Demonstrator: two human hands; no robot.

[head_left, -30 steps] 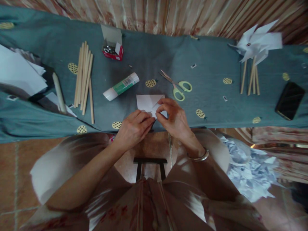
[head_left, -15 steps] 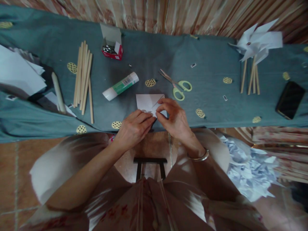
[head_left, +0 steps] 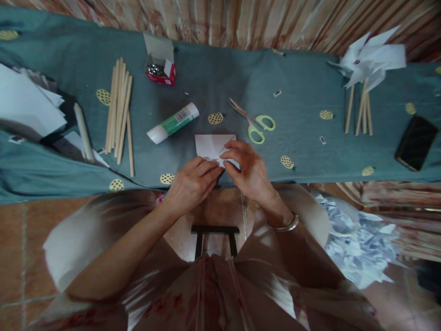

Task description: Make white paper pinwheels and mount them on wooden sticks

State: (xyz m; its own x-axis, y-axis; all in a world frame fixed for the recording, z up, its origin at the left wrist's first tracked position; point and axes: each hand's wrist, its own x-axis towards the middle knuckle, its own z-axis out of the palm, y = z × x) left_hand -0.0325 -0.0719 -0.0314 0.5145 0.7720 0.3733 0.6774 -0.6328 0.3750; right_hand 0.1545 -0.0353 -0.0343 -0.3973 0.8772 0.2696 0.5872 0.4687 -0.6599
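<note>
A small white sheet of paper [head_left: 211, 144] with a cut running in from its far right corner lies at the table's front edge. My left hand [head_left: 193, 183] has its fingers closed on the paper's near side, pressing it. On the right part, my right hand [head_left: 248, 171] pinches the paper near its middle between bent thumb and forefinger; the exact pinch is partly hidden. Just beyond the hands lie scissors [head_left: 255, 128] with pale green handles, blades pointing away to the left, and a green and white glue stick [head_left: 173, 123].
Several wooden sticks [head_left: 119, 110] lie left, beside a pale rod [head_left: 83, 131] and white sheets [head_left: 27, 101]. An open red box [head_left: 161, 76] holds shiny metal pieces. Paper pinwheels [head_left: 372, 59] on sticks and a black phone [head_left: 416, 142] are right. Paper scraps [head_left: 360, 243] fill a bag below.
My right thumb and fingertips have shifted very slightly left on the paper. My left hand and the objects on the table stay in place.
</note>
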